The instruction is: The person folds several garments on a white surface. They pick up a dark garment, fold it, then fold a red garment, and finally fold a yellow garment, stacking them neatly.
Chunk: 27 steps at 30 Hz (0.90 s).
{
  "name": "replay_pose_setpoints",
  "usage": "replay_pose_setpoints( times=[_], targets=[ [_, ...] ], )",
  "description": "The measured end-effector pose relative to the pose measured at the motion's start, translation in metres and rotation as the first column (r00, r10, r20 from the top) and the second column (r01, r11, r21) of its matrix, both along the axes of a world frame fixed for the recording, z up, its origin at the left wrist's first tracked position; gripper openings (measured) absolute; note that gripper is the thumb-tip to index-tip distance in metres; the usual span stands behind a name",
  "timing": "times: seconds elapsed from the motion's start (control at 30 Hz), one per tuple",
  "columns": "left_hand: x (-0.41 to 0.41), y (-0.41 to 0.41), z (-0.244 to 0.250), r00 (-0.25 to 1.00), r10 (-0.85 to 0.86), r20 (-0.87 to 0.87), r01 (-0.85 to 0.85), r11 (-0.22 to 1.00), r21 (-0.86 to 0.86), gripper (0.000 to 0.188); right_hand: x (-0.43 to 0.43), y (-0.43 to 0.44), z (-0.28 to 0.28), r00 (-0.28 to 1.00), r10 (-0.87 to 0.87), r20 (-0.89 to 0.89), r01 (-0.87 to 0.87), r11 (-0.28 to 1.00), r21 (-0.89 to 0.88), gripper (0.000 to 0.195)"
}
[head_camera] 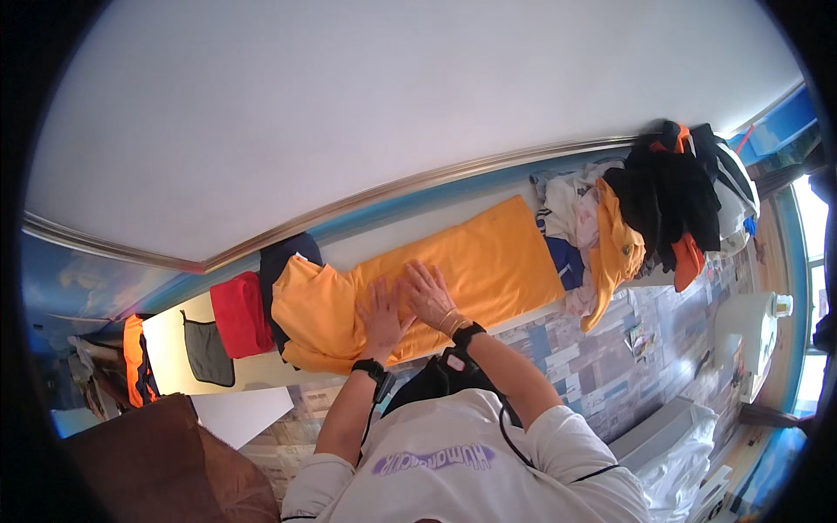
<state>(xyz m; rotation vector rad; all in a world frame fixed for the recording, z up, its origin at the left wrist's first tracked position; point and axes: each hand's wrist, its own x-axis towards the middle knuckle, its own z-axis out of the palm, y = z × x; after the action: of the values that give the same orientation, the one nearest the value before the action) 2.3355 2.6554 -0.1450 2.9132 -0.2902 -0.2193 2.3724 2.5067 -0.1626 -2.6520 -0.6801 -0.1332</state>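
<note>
A yellow-orange cloth garment [471,261] lies spread on a long pale surface, its right part flat and its left end bunched. My left hand [382,317] rests palm down on it near the bunched part, fingers spread. Just right of it, my right hand [428,294] also lies flat on the cloth with the fingers somewhat apart. Neither hand grips the fabric. Under the garment's left end shows a dark navy cloth [288,252]. A folded red cloth [242,315] lies beside that, and a dark grey cloth [208,350] is farther left.
A heap of clothes stands at the right end, with a yellow garment [614,252], black clothes [673,189] and a blue cloth [565,261]. A brown cover [150,457] is at the lower left. White furniture [749,333] stands at the right, on the patterned floor [595,366].
</note>
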Motion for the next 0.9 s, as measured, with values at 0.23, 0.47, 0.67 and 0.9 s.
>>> replay_pose_setpoints(
  times=[0.23, 0.47, 0.67, 0.9],
  targets=[
    [-0.012, 0.023, 0.006, 0.983, 0.163, -0.082, -0.161, 0.986, 0.031, 0.086, 0.076, -0.12, 0.007, 0.985, -0.154, -0.073, 0.142, 0.978, -0.151, 0.066],
    [0.003, 0.0, 0.021, 0.978, 0.208, -0.005, -0.208, 0.978, -0.024, 0.078, 0.101, -0.159, -0.017, 0.828, -0.556, 0.068, 0.559, 0.829, -0.029, 0.067],
    [0.04, -0.03, 0.015, 0.99, 0.14, 0.018, -0.137, 0.983, -0.118, 0.071, 0.062, -0.096, 0.003, 0.982, -0.137, -0.129, 0.154, 0.979, 0.131, 0.063],
    [0.049, -0.023, -0.001, 0.973, 0.227, 0.032, -0.227, 0.974, -0.005, 0.071, 0.073, -0.195, 0.005, 0.934, -0.356, 0.018, 0.348, 0.922, 0.167, 0.044]
  ],
)
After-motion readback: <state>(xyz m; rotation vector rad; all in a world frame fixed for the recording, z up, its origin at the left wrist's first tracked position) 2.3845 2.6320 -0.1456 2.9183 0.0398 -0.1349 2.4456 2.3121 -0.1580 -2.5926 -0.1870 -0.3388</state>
